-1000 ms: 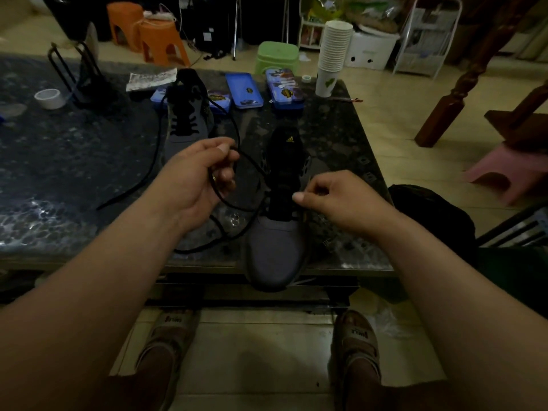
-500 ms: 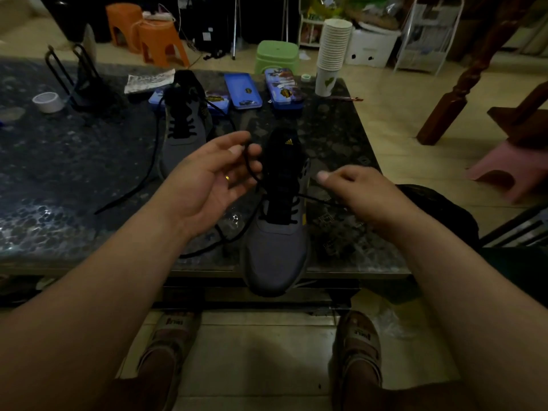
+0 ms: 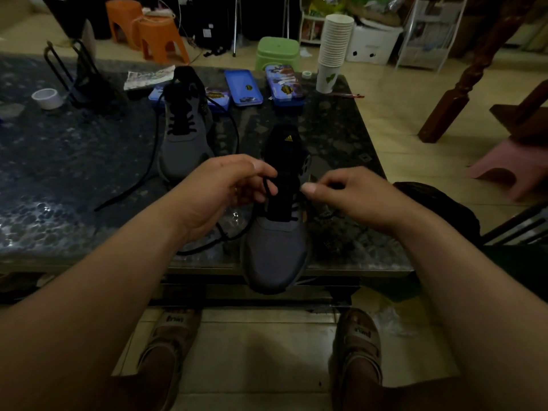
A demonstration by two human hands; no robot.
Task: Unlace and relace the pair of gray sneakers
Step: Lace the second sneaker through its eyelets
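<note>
A gray sneaker [image 3: 274, 250] with a black tongue lies at the table's front edge, its toe hanging over the edge towards me. My left hand [image 3: 225, 191] pinches its black lace [image 3: 268, 185] just left of the tongue; the rest of the lace trails down across the table. My right hand [image 3: 341, 194] is curled at the sneaker's right side, fingertips pinched at the eyelets, where I cannot see what it holds. The second gray sneaker [image 3: 185, 134] stands farther back on the left, its loose black lace [image 3: 139, 179] running over the table.
On the dark marble table [image 3: 74, 179] lie blue tins [image 3: 243, 87], a stack of paper cups [image 3: 333, 51], a tape roll [image 3: 47, 97] and a black stand [image 3: 83, 81]. Orange stools [image 3: 148, 31], a green stool [image 3: 277, 51] and a pink stool [image 3: 507, 167] stand on the floor. My sandalled feet are below the table.
My left hand has shifted right and closed its fingers on the lace beside the tongue. My right hand drew back in towards the sneaker's right side.
</note>
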